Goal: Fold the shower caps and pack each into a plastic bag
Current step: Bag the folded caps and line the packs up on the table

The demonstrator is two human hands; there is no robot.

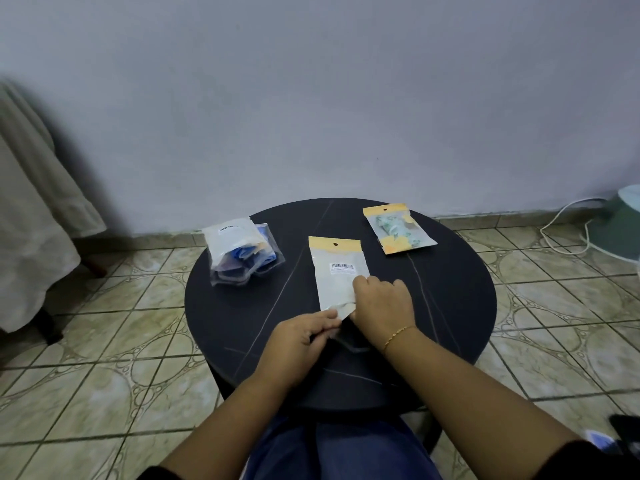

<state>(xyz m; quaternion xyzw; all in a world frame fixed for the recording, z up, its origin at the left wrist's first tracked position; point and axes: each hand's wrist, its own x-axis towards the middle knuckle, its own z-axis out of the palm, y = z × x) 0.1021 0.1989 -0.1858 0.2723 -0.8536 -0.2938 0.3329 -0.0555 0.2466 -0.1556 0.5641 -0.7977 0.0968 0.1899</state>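
A plastic bag (337, 271) with a yellow header and a barcode label lies face down in the middle of the round black table (460, 282). My left hand (301, 336) pinches its near open end. My right hand (381, 303) is at that same end, fingers curled on the bag's right edge; what is inside is hidden. A second yellow-topped bag (398, 228) holding a green patterned shower cap lies at the table's far right. Two clear bags (242, 251) with blue caps inside are stacked at the far left.
The small table stands on a tiled floor close to a grey wall. A cloth-draped piece of furniture (34, 209) is at the left. A white cable (561, 223) and a pale green object (620, 223) sit on the floor at the right.
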